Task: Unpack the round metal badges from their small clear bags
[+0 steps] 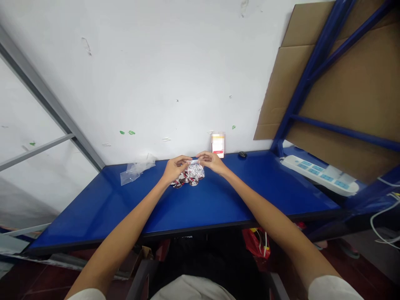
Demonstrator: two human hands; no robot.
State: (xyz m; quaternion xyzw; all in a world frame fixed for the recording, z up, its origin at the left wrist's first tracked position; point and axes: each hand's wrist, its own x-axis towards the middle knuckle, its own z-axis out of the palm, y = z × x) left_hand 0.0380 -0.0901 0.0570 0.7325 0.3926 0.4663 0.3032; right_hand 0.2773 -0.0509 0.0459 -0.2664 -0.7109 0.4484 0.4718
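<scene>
A small, crinkled, shiny plastic bag is stretched between my two hands over the blue table. My left hand pinches its upper left edge between thumb and fingers. At the upper right corner, my right hand grips it in the same way. What the bag contains, if anything, I cannot make out through the glare. Just below and to the left of it lie several round shiny metal pieces with red parts, some hidden behind the bag and my left hand.
Clear plastic bags lie at the back left. A phone leans upright against the white wall, with a small black object to its right. On the right sits a white power strip beside a blue metal frame and cardboard.
</scene>
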